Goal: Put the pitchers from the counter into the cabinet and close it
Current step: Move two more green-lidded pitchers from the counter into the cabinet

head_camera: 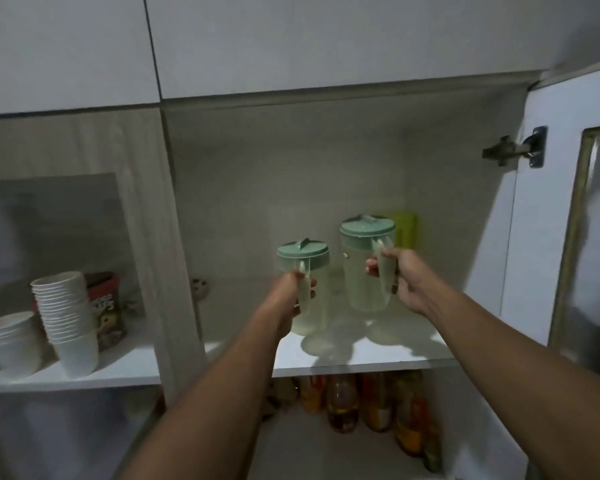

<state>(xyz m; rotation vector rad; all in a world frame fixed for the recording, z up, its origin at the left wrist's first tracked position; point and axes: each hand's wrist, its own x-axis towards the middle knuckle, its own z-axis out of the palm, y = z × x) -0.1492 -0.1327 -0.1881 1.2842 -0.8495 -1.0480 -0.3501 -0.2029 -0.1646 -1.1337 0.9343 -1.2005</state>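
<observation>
A view from head height looks into an open upper cabinet (pixel 291 174) with pale walls, lit from the front. Two bare arms reach forward and up onto its white shelf (pixel 361 355). The left hand (pixel 293 292) has its fingers wrapped closed around the handle of the smaller pitcher (pixel 307 289), a translucent pale green container with a teal lid, which sits at or just above the shelf; its base is partly hidden by the hand, so contact cannot be confirmed. The right hand (pixel 404 278) has its fingers curled around the handle of the taller pitcher (pixel 366 265), of the same design, which stands upright just to the right and a little deeper in. The two pitchers are close together but apart. Behind the taller one, against the back wall, is a lime green object (pixel 406 230), mostly hidden. The cabinet door (pixel 568 216) stands open at the right, its metal hinge (pixel 515 148) showing. In the left compartment sit stacks of white paper cups (pixel 66 317) in front of a dark red packet (pixel 106 306). On the lower shelf stand bottles (pixel 378 400) with amber contents.
</observation>
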